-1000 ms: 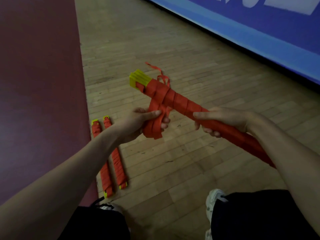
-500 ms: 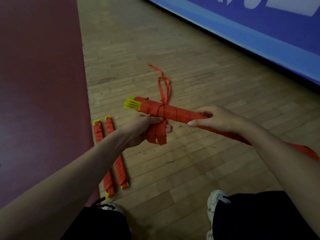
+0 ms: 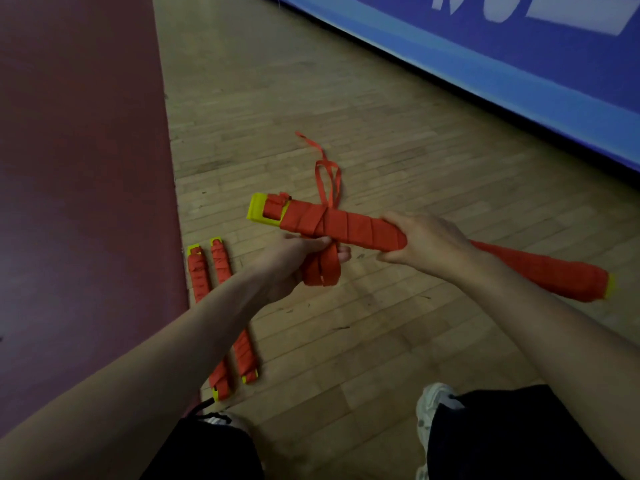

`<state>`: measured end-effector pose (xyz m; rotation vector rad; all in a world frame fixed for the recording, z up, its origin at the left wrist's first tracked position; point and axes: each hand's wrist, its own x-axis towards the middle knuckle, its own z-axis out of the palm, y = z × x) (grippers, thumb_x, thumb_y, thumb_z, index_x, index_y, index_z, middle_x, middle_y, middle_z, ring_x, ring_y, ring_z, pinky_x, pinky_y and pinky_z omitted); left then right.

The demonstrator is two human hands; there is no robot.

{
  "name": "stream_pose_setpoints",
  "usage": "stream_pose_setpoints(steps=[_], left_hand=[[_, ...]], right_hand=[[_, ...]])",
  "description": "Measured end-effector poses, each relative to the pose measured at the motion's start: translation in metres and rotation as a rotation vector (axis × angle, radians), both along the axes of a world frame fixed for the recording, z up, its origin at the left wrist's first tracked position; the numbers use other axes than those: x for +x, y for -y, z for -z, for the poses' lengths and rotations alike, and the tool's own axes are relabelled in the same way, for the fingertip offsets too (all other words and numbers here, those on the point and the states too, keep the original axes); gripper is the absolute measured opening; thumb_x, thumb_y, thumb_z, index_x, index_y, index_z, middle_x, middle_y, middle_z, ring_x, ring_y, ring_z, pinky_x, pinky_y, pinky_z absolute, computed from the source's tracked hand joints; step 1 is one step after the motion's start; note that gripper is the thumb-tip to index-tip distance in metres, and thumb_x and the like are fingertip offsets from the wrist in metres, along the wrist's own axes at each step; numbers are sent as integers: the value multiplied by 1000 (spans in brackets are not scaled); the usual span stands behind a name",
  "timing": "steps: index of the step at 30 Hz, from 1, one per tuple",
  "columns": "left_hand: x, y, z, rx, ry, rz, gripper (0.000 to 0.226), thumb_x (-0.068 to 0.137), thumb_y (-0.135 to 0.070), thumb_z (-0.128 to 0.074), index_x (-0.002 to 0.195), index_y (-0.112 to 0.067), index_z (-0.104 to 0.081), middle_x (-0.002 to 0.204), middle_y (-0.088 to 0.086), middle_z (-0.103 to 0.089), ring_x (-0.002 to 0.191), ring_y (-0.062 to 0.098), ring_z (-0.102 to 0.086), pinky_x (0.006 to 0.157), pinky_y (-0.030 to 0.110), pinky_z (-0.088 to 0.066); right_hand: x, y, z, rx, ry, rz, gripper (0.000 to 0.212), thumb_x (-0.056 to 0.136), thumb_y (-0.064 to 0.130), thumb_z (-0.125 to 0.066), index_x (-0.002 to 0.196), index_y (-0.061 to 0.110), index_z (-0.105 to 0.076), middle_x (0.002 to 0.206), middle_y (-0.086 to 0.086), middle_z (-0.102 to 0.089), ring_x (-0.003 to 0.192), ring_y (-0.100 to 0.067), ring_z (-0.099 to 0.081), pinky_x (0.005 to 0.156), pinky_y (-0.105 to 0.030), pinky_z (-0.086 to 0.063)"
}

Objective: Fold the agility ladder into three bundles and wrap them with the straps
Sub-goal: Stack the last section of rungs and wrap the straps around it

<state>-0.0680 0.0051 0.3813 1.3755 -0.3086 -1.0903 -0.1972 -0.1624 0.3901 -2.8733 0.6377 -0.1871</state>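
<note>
Third bundle (image 3: 346,225) is up in the air in front of me, lying roughly level, yellow end (image 3: 258,211) pointing left, other yellow end (image 3: 611,284) out past my right forearm. My right hand (image 3: 420,242) is clamped round the middle of it. My left hand (image 3: 294,261) is under the left part, closed on a wad of folded strap (image 3: 322,271) hanging below the bundle. A thin loose strap end (image 3: 327,178) loops off the far side, tail trailing over the wooden floor (image 3: 381,133); can't tell if it touches. The wrap near the left end looks crossed over but I see no knot, so I judge it isn't secured yet. Risks: if my left hand slackens, the turns nearest the yellow end probably loosen and the rungs fan out; the wad could slip from my fingers and unspool; the thin loop could snag or tangle with the wad when I pull the next turn. The right hand holds mid-length only, so the long right part may sag or twist and skew the wrap. The two finished bundles (image 3: 221,306) lie side by side on the floor by my left arm, next to the dark red mat (image 3: 79,168); a dropped bundle could knock them. Blue wall padding (image 3: 519,64) well apart, no issue.
</note>
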Motion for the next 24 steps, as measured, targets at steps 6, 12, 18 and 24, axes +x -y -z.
stream_pose_setpoints(steps=[6, 12, 18, 24], left_hand=[[4, 4, -7, 68, -28, -14, 42, 95, -49, -49, 88, -12, -66, 62, 11, -65, 51, 19, -61, 55, 27, -49], [5, 2, 2, 54, -120, -114, 49, 94, -46, -45, 100, -1, -63, 57, 15, -59, 42, 20, -57, 44, 20, -47], [14, -2, 1, -19, 152, -69, 47, 90, -44, -52, 90, -1, -72, 72, 20, -66, 58, 22, -63, 59, 29, -51], [13, -4, 1, -118, 178, -42, 54, 94, -38, -47, 103, 12, -64, 71, 20, -65, 58, 23, -64, 53, 25, -51]], right_hand=[[6, -19, 5, -220, -5, -28, 52, 82, 33, -68, 129, 30, -45, 115, -1, -58, 107, -29, -58, 72, -30, -33], [5, -32, 9, -300, 111, -109, 56, 77, 28, -74, 127, 19, -51, 108, -6, -61, 102, -30, -60, 68, -33, -37], [8, -19, 9, 61, -13, -134, 51, 76, 53, -71, 116, 25, -53, 109, 5, -57, 102, -19, -57, 75, -30, -43], [-7, 5, -6, 1005, -242, -89, 41, 77, 53, -69, 106, 24, -63, 95, -8, -70, 83, -26, -71, 74, -35, -56]])
